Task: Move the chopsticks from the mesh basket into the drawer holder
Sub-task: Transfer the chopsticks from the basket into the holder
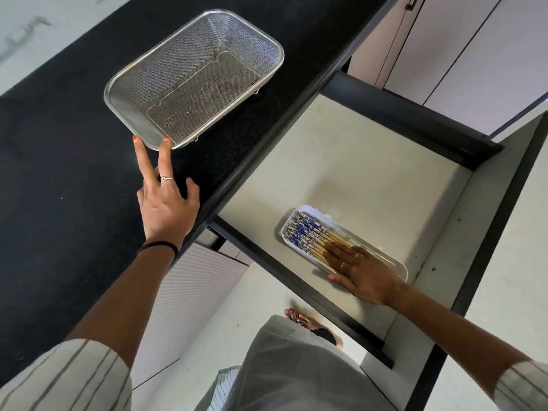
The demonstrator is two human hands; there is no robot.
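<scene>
Black stone makes up the table (74, 173) on our left, and an open drawer (341, 161) with a pale floor juts out from under its edge on our right, above a light tiled floor (225, 336).

Nearest to us, at the drawer's near edge, our right hand (360, 269) lies flat with straight fingers on the near end of the chopsticks (311, 237), pressing on them rather than gripping. They lie side by side in a neat row inside the white holder (397, 266), their blue patterned ends toward the far end of it. That holder sits on the drawer floor close to the drawer's near rim and well away from its far corner.

Farther out, our left hand (166, 200) rests over the table near its drawer-side edge, fingers spread. Two straight fingertips (166, 140) touch the near rim of the basket (267, 43); the thumb sticks out to the side. We see a ring on one finger and a dark band at the wrist.

Beyond that hand, the basket stands upright on the table with only bare mesh showing inside.
</scene>
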